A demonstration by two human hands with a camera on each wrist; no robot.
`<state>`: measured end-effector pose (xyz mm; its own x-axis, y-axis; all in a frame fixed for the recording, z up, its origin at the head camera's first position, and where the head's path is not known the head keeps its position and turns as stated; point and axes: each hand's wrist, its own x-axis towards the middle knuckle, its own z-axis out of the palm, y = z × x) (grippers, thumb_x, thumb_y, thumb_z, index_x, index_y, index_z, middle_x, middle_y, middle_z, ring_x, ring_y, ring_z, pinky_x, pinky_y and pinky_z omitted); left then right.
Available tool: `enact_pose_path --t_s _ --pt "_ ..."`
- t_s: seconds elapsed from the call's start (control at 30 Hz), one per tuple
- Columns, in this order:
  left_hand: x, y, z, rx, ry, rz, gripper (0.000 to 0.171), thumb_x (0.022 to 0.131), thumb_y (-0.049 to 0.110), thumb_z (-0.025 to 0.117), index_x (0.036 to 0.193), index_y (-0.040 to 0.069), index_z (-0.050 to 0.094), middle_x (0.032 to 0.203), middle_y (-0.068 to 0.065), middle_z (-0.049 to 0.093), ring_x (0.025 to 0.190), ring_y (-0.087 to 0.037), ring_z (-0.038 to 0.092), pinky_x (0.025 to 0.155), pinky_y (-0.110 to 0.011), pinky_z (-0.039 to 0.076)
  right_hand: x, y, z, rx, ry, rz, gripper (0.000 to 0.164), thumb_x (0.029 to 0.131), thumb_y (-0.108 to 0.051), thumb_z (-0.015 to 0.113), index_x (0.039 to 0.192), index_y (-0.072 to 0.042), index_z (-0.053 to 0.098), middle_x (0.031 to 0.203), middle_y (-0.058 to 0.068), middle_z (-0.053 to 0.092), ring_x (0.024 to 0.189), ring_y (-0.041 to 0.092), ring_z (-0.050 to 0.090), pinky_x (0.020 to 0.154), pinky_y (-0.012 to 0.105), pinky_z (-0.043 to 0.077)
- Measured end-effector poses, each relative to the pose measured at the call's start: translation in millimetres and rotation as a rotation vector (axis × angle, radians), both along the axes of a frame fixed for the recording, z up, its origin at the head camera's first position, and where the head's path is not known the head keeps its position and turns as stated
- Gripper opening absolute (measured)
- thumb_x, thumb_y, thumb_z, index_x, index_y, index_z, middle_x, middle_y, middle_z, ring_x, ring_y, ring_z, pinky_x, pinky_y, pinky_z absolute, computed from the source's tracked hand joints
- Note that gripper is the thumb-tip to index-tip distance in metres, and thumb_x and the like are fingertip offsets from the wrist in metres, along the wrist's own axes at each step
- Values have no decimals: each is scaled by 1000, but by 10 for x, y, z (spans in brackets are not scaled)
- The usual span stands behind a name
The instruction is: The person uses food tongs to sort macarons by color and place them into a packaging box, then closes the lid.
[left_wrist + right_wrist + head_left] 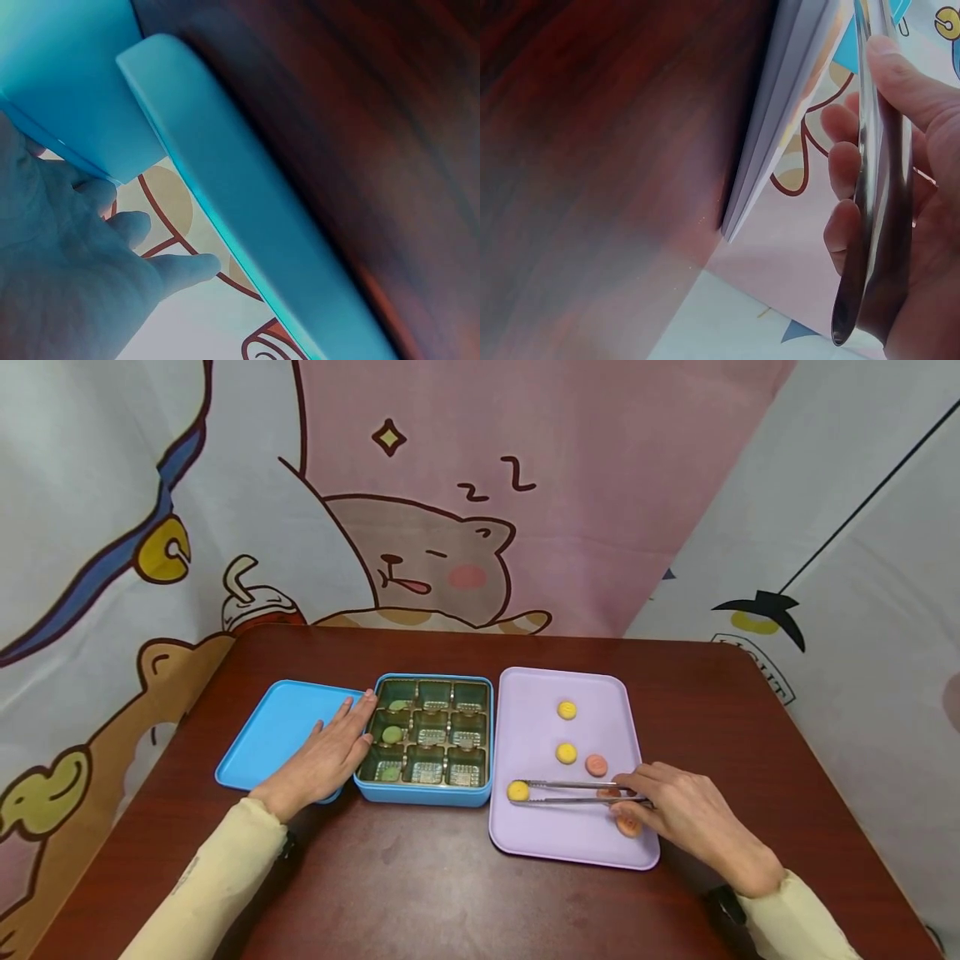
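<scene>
My right hand grips metal tongs, which also show along its fingers in the right wrist view. The tong tips lie on either side of a small yellow round cookie on the lilac tray. With fingers extended, my left hand touches the left side of a blue box. Inside the box sits a divided insert, with one green round piece in each left-column compartment. In the left wrist view, the fingers are near the box wall.
Two more yellow cookies lie on the tray. Several pink ones are by the right hand, one partly hidden behind the tongs. Left of the box is a blue lid, partly under the left forearm. A patterned cloth hangs behind the table.
</scene>
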<state>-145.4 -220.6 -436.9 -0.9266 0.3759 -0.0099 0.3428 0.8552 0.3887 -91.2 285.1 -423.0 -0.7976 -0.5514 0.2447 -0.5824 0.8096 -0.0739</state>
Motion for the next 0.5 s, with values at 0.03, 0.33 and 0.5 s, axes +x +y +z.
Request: enact_pose_path --t_s 0.03,0.33,0.5 --pt "0 4 0 2 2 2 63 114 33 35 167 8 12 173 -10 10 157 -42 12 113 -78 15 0 2 5 -2 1 -1 30 80 -35 90 104 -19 81 82 -13 64 66 1 46 52 22 40" --pt "0 7 -4 -7 -2 5 62 114 31 36 167 8 13 173 -10 11 157 -41 12 112 -79 16 0 41 38 -64 104 34 30 77 -34 89 102 -18 81 80 -9 64 65 1 49 50 25 43" --pt "2 5 -7 0 3 4 62 114 31 36 167 8 13 173 -10 11 157 -41 12 112 -79 16 -33 39 73 -121 154 72 35 91 -48 75 103 -15 80 80 -7 65 65 3 49 49 26 44"
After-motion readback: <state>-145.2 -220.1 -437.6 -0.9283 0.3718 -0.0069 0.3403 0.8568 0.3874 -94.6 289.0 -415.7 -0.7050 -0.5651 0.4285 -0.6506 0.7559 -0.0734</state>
